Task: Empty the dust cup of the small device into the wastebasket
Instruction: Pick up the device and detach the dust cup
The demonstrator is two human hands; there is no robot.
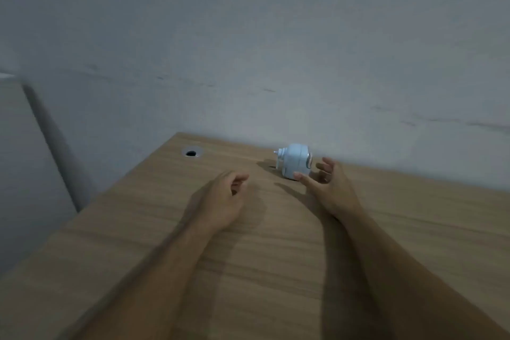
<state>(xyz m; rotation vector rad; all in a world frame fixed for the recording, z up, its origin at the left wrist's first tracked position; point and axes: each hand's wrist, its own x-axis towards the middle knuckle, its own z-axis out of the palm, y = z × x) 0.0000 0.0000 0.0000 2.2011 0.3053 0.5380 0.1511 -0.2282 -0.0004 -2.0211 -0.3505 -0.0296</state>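
A small, round, pale-blue device stands on the wooden desk near the wall, with a white knob sticking out on its left side. My right hand is just right of it, fingers spread, thumb tip at its lower front edge; whether it touches is unclear. My left hand hovers over the desk to the left of the device, fingers loosely curled and holding nothing. No wastebasket is in view.
A round cable hole with a metal rim sits at the desk's far left corner. A grey wall rises right behind the desk. A pale panel stands to the left, beyond the desk's edge.
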